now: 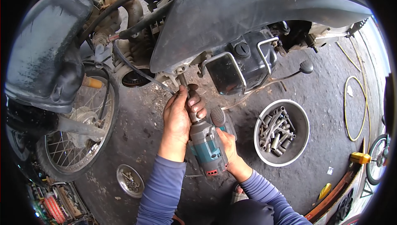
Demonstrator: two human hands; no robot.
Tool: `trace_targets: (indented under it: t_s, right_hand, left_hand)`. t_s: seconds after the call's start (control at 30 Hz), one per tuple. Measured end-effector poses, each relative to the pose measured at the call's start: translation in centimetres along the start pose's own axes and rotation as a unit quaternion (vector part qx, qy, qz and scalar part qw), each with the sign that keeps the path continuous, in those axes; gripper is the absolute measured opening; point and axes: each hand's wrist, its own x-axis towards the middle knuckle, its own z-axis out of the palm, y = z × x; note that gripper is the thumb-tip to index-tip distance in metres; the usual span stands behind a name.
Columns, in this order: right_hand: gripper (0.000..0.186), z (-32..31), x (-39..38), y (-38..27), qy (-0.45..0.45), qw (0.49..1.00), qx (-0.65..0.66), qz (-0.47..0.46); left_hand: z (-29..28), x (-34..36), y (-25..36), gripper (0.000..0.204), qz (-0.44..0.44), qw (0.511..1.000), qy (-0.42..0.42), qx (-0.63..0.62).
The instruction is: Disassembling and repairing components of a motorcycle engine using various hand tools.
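Observation:
A teal and grey impact wrench (206,147) points away from me, up toward the underside of a motorcycle's dark side panel (215,14). My right hand (232,154) is closed round its grip, which is mostly hidden. My left hand (178,115) is closed round a metal extension bar (182,79) at the tool's nose. The bar's far end meets a light metal bracket (170,75) below the panel; whether it sits on a bolt there I cannot tell. Just right of the wrench's nose is a ridged foot pedal (218,116).
A metal bowl (307,132) of sockets and wrenches stands on the floor at right, a small dish (119,176) of hardware at lower left. A black box with wire brackets (223,74) hangs ahead. The spoked wheel (113,113) is left; a yellow hose (346,113) lies far right.

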Motion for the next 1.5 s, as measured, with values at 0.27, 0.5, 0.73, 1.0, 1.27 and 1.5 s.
trace_targets:
  t_s: [0.27, 0.5, 0.73, 1.0, 1.27, 1.5]
  right_hand:
    - [0.032, -0.2, 0.1, 0.4, 0.004, 1.000, 0.008, -0.030]
    - [0.033, -0.2, 0.0, -0.4, 0.037, 0.998, 0.033, -0.045]
    - [0.041, -0.1, -0.5, 0.4, 0.012, 0.999, 0.004, -0.050]
    - [0.033, 0.2, -0.8, 0.5, 0.014, 0.999, 0.027, -0.031]
    - [0.035, -0.6, -0.5, -0.4, 0.019, 0.999, 0.011, -0.049]
    - [0.047, -0.9, -0.9, 1.0, -0.017, 0.999, -0.005, -0.052]
  left_hand:
    - [0.2, -0.1, 0.0, 0.033, 0.001, 1.000, -0.002, -0.002]
    - [-0.2, -0.3, -0.3, 0.035, -0.004, 1.000, -0.012, -0.021]
    - [-0.7, -0.5, -0.4, 0.036, -0.003, 0.999, -0.023, -0.024]
    - [-0.6, -0.3, -0.2, 0.038, 0.009, 0.998, -0.011, -0.054]
    - [-0.4, -0.1, -0.2, 0.035, 0.016, 0.998, -0.007, -0.061]
    - [-0.5, 0.8, -0.3, 0.032, 0.025, 0.994, 0.001, -0.109]
